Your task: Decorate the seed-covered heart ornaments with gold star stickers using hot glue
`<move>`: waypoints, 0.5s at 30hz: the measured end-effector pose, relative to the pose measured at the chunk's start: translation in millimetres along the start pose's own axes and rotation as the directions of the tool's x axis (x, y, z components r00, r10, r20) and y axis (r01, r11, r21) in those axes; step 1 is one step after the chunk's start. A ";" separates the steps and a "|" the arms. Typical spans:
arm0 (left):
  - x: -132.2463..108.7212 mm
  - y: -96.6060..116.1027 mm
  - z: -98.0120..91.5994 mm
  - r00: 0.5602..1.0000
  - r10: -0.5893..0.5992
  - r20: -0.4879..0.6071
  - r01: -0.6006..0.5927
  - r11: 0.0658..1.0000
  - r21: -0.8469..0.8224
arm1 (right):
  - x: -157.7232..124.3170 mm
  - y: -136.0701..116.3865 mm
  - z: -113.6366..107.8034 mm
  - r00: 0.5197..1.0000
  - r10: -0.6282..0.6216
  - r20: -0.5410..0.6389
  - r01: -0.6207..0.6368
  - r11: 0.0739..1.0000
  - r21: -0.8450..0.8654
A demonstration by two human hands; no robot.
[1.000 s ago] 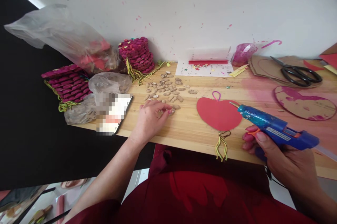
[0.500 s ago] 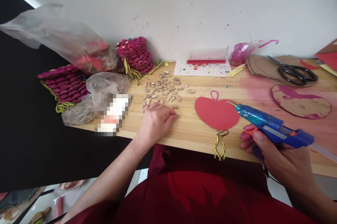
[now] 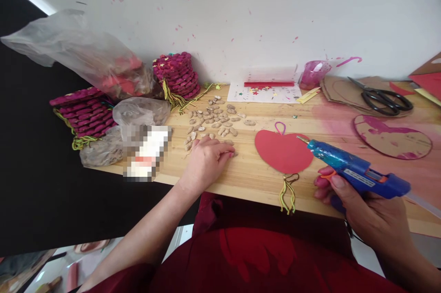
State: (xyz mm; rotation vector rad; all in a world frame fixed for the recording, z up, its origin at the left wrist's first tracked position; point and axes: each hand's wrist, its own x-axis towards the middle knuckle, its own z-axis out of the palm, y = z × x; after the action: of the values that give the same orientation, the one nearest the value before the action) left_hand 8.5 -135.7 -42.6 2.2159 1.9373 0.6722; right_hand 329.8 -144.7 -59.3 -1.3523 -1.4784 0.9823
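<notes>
My left hand rests low over the table, thumb and fingers pinched together. A small bit of a peanut shows at the fingertips; the rest is covered. Just beyond the knuckles lie several loose peanuts in their shells. My right hand is wrapped round the grip of a blue hot glue gun, a finger at its orange trigger. The nozzle points left, near the upper right lobe of a flat red heart. That heart has a purple loop on top and a yellow-green tassel below.
Bags, purple woven pieces and a blurred-out rectangle fill the left side. Farther back are a paper with star sequins and a pink-stained cup. Black-handled scissors lie on cardboard; a painted cardboard heart lies nearer.
My left fingers have shifted slightly right, and a peanut that lay loose beside them is no longer seen there. The glue gun stays almost where it was.
</notes>
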 end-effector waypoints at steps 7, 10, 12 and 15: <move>11.5 -40.9 -24.3 0.974 0.013 -0.227 0.006 0.997 0.083 | -0.3 4.3 -3.7 1.000 0.001 -0.007 -0.001 0.997 -0.071; 22.1 -66.5 -31.7 0.980 0.011 -0.200 0.013 0.993 0.121 | 1.7 3.3 -3.7 0.999 -0.038 -0.019 0.035 0.994 -0.108; 27.4 -76.9 -29.2 0.989 0.018 -0.146 0.001 0.991 0.132 | 2.4 1.8 -3.1 0.998 -0.050 -0.027 0.046 0.991 -0.128; 32.5 -82.2 -20.7 0.993 0.031 -0.117 -0.015 0.991 0.131 | 2.0 0.0 -2.2 0.998 -0.052 -0.031 0.047 0.990 -0.132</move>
State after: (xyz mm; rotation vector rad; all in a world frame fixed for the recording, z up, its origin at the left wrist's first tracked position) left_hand -72.1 -94.2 -46.9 2.3269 2.0706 0.7166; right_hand 331.8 -142.7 -58.5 -1.4113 -1.5654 0.8384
